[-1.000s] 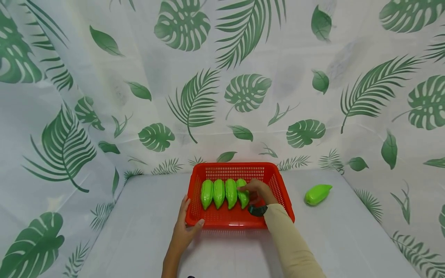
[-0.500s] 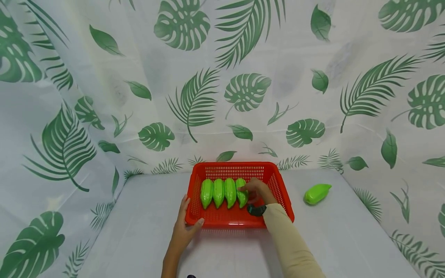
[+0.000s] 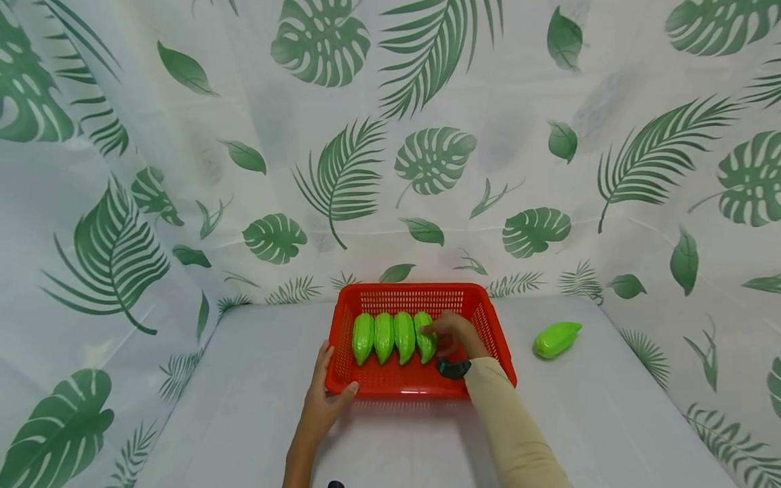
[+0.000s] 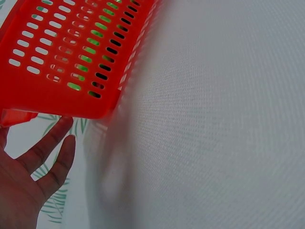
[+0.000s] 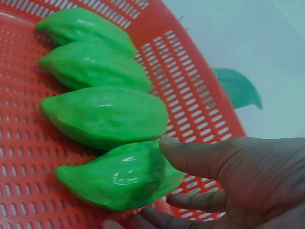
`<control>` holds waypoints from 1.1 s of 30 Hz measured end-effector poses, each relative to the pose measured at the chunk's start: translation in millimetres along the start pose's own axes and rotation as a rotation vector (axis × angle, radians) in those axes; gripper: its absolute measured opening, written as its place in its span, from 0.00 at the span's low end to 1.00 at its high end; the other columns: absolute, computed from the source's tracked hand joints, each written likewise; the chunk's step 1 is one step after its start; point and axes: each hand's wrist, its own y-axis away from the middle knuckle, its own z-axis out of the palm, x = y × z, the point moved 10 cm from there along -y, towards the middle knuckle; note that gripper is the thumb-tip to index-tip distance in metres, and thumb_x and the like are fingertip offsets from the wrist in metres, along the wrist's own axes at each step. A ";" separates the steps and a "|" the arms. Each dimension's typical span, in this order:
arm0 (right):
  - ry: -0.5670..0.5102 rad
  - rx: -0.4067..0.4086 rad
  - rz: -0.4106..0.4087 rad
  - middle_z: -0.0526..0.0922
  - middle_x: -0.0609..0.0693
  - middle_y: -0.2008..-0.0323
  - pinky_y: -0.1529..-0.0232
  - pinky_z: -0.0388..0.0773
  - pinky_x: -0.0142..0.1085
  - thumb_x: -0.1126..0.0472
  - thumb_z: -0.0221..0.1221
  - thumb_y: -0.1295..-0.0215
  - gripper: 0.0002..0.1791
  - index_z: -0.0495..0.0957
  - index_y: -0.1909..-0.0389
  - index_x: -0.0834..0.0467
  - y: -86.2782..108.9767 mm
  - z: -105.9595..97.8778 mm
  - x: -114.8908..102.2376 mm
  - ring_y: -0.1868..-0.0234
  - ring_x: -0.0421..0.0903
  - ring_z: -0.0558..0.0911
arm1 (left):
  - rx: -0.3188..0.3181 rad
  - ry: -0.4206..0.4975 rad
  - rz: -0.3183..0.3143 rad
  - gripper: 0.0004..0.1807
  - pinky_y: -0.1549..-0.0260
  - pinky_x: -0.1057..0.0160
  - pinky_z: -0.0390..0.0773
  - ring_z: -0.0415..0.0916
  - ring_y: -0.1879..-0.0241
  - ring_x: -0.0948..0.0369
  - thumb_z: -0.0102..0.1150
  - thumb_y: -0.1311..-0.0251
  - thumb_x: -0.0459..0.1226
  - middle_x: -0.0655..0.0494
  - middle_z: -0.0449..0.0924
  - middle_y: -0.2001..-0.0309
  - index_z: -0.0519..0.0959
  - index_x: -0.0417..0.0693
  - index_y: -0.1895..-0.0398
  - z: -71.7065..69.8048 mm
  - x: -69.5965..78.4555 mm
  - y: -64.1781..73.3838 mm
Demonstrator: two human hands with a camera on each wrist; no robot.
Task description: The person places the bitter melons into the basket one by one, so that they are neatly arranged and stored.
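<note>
A red perforated plastic basket (image 3: pixel 405 390) stands on the table with several glossy green ribbed fruits in a row, pointed ends toward the front. The right hand (image 3: pixel 454 332) reaches inside and holds the rightmost green fruit (image 5: pixel 114 179), thumb against its blunt end. Its other fingers lie along the far side, partly hidden by the fruit in the right wrist view. At the basket's front left corner rests the left hand (image 3: pixel 322 407), thumb at the front rim. In the left wrist view its extended fingers (image 4: pixel 62 160) touch the basket rim; the thumb is out of view.
One more green fruit (image 3: pixel 556 340) lies on the white table (image 3: pixel 244 407) right of the basket. A leaf-printed cloth (image 3: pixel 378 190) rises close behind the basket. Part of a small dark object (image 3: pixel 335 484) shows at the bottom edge.
The rightmost green fruit has shifted very slightly toward its neighbour, with the right hand on it. The left hand and the basket have not visibly moved.
</note>
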 end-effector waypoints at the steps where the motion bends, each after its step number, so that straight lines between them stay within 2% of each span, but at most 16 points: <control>1: 0.006 -0.004 -0.004 0.81 0.58 0.59 0.58 0.86 0.47 0.55 0.65 0.38 0.20 0.75 0.54 0.65 0.3 -0.9 -1.5 0.57 0.56 0.83 | -0.001 0.000 0.000 0.48 0.35 0.43 0.65 0.48 0.23 0.50 0.66 0.42 0.48 0.62 0.43 0.21 0.49 0.63 0.23 0.0 -0.2 -0.2; 4: 0.055 -0.010 -0.043 0.80 0.61 0.55 0.60 0.86 0.47 0.54 0.62 0.34 0.21 0.74 0.50 0.67 6.2 -7.4 -9.7 0.54 0.58 0.83 | 0.002 0.014 -0.013 0.48 0.35 0.42 0.66 0.49 0.23 0.51 0.67 0.42 0.46 0.66 0.43 0.21 0.49 0.65 0.23 -0.2 -1.8 0.0; 8: 0.091 -0.004 -0.124 0.76 0.65 0.49 0.59 0.86 0.49 0.51 0.58 0.31 0.27 0.68 0.43 0.68 23.1 -23.3 -25.4 0.51 0.59 0.80 | 0.004 0.023 -0.021 0.48 0.35 0.42 0.66 0.50 0.24 0.52 0.67 0.43 0.46 0.67 0.44 0.22 0.49 0.66 0.23 -0.1 -2.2 1.2; 12: 0.036 0.002 -0.215 0.72 0.69 0.42 0.53 0.84 0.53 0.49 0.54 0.28 0.32 0.62 0.36 0.69 38.3 -42.5 -39.9 0.43 0.63 0.77 | 0.001 0.018 0.003 0.48 0.34 0.42 0.65 0.49 0.24 0.50 0.66 0.42 0.46 0.64 0.44 0.21 0.49 0.64 0.23 0.2 0.9 0.8; 15: -0.007 0.030 -0.284 0.70 0.70 0.40 0.53 0.85 0.50 0.49 0.52 0.27 0.32 0.61 0.34 0.69 44.1 -59.0 -46.4 0.40 0.64 0.75 | 0.001 0.013 0.016 0.48 0.33 0.43 0.62 0.48 0.23 0.50 0.66 0.42 0.45 0.62 0.43 0.21 0.50 0.61 0.23 0.2 1.9 -0.3; 18: -0.036 0.077 -0.358 0.70 0.71 0.40 0.56 0.86 0.45 0.50 0.50 0.26 0.31 0.61 0.34 0.69 48.8 -76.9 -49.4 0.40 0.64 0.76 | 0.002 0.012 0.011 0.48 0.33 0.44 0.61 0.48 0.23 0.52 0.67 0.42 0.44 0.63 0.44 0.21 0.49 0.62 0.22 0.4 0.6 -1.0; 21: -0.043 0.147 -0.454 0.72 0.71 0.41 0.53 0.85 0.43 0.51 0.49 0.25 0.29 0.62 0.34 0.68 56.7 -95.7 -52.0 0.42 0.64 0.78 | 0.000 0.015 0.009 0.48 0.33 0.44 0.62 0.48 0.23 0.52 0.66 0.42 0.43 0.64 0.44 0.21 0.49 0.62 0.22 0.0 0.2 -1.3; 27: -0.086 0.287 -0.631 0.75 0.71 0.44 0.49 0.83 0.48 0.52 0.48 0.24 0.28 0.65 0.35 0.68 73.4 -134.3 -42.5 0.44 0.65 0.78 | -0.003 0.025 0.012 0.48 0.33 0.44 0.61 0.48 0.23 0.51 0.66 0.42 0.43 0.63 0.43 0.21 0.49 0.62 0.22 -0.7 0.4 -0.4; 30: -0.116 0.365 -0.650 0.76 0.71 0.44 0.49 0.83 0.48 0.53 0.49 0.25 0.26 0.67 0.35 0.67 75.5 -155.6 -27.2 0.44 0.63 0.78 | -0.001 0.024 0.016 0.48 0.33 0.42 0.62 0.48 0.23 0.49 0.66 0.41 0.44 0.60 0.43 0.21 0.48 0.63 0.22 -0.3 -1.0 -0.8; 33: -0.132 0.449 -0.610 0.75 0.69 0.42 0.54 0.85 0.38 0.54 0.49 0.25 0.25 0.68 0.36 0.66 73.7 -176.3 -4.6 0.42 0.61 0.77 | -0.002 0.018 0.025 0.47 0.33 0.43 0.62 0.47 0.23 0.49 0.66 0.41 0.44 0.58 0.43 0.21 0.49 0.62 0.22 0.1 -0.9 -1.4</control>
